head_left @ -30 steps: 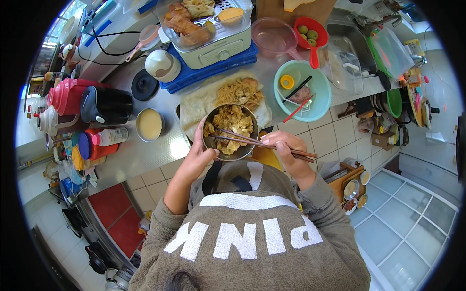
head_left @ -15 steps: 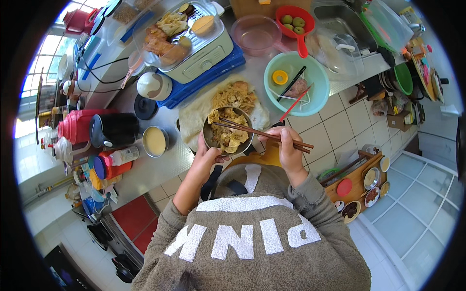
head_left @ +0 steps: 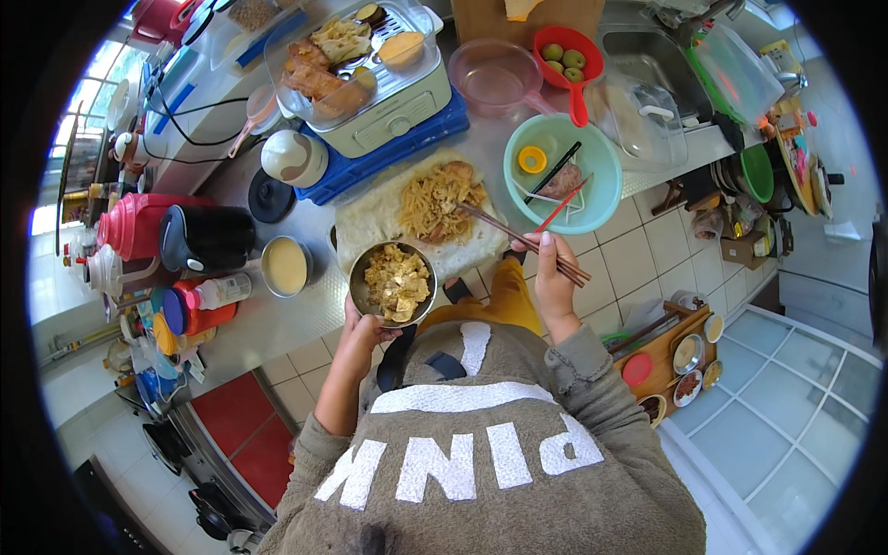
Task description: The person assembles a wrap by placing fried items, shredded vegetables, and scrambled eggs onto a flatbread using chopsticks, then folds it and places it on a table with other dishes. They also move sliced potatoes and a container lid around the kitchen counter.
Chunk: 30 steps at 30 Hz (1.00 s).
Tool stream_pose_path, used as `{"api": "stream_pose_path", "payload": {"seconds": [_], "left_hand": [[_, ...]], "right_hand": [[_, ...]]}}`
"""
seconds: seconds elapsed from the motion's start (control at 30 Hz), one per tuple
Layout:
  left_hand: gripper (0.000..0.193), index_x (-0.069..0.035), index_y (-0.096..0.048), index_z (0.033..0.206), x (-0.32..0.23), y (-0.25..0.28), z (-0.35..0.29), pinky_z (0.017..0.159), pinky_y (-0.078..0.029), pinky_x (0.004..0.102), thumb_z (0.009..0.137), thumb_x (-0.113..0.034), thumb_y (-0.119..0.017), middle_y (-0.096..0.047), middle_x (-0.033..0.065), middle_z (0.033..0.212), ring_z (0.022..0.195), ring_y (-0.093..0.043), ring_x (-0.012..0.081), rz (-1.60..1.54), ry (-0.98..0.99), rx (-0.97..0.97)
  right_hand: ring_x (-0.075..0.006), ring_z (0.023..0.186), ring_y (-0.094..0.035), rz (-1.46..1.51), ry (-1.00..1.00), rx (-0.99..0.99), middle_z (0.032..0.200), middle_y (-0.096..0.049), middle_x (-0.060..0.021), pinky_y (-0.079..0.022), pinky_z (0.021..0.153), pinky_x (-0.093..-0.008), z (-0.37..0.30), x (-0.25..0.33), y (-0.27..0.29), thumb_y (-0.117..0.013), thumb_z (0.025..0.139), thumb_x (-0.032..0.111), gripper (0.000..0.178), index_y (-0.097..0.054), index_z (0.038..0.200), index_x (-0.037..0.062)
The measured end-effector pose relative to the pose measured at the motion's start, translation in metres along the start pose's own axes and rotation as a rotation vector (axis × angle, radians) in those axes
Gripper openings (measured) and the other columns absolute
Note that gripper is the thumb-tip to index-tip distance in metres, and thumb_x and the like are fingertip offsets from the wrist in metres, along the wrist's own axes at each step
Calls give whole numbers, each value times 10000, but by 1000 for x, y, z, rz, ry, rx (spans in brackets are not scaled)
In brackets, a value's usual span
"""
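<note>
My left hand (head_left: 361, 333) grips a metal bowl (head_left: 355, 289) by its near-left rim. Chunky yellow-brown food (head_left: 398, 282) lies inside it. My right hand (head_left: 555, 275) is closed on a pair of brown chopsticks (head_left: 525, 244). Their tips touch the right side of a heap of shredded filling (head_left: 430, 202). That heap rests on a pale flat sheet of dough (head_left: 365, 217), spread on the counter beyond the bowl. To the right of the heap is a light green basin (head_left: 599, 205) holding a black pen-like stick, a red stick, a yellow ring and a pinkish lump.
A white steamer (head_left: 384, 129) full of food stands on a blue base behind the dough. A cup of cream-coloured liquid (head_left: 285, 266), a black jug (head_left: 205, 239) and several bottles are at left. A red strainer (head_left: 578, 91) with green fruit sits near the sink (head_left: 647, 57).
The bowl has moved left and toward me, off the dough's near edge. The chopstick tips have gone from inside the bowl to the filling heap. Less food shows in the bowl.
</note>
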<state>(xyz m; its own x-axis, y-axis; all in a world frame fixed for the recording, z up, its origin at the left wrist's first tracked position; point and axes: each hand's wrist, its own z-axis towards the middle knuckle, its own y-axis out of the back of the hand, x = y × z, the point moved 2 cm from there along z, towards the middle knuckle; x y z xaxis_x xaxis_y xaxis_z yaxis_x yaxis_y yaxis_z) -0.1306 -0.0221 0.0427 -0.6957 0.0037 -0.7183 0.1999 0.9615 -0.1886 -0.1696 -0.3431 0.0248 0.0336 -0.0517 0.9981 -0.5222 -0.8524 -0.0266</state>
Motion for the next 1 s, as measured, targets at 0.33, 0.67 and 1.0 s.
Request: {"api": "stream_pose_path", "payload": {"seconds": [0.33,0.67,1.0], "left_hand": [[687,-112,-201,1471,5,-2,-6,665,-501,293,818,-132,-410,-584,155,1142,772,-631,217,-26,-41,-41],[662,-105,-231,1460,9,1,-3,666,-497,296,824,-125,-415,-587,147,1118,783,-616,209,-52,-57,-23],[692,-107,-190,1463,15,17,-7,670,-494,290,817,-119,-436,-574,156,1145,764,-621,207,-117,-91,-28]], "right_hand": [[-160,793,-657,-188,62,43,829,-693,-101,-519,759,-304,2,19,-3,-494,1039,259,346,-646,956,-41],[-218,780,-672,-270,170,-4,843,-683,-122,-524,733,-327,-11,24,5,-527,1012,198,257,-648,947,-19],[-327,765,-639,-484,420,118,858,-665,-134,-509,703,-372,11,27,-32,-613,939,138,121,-641,932,20]]}}
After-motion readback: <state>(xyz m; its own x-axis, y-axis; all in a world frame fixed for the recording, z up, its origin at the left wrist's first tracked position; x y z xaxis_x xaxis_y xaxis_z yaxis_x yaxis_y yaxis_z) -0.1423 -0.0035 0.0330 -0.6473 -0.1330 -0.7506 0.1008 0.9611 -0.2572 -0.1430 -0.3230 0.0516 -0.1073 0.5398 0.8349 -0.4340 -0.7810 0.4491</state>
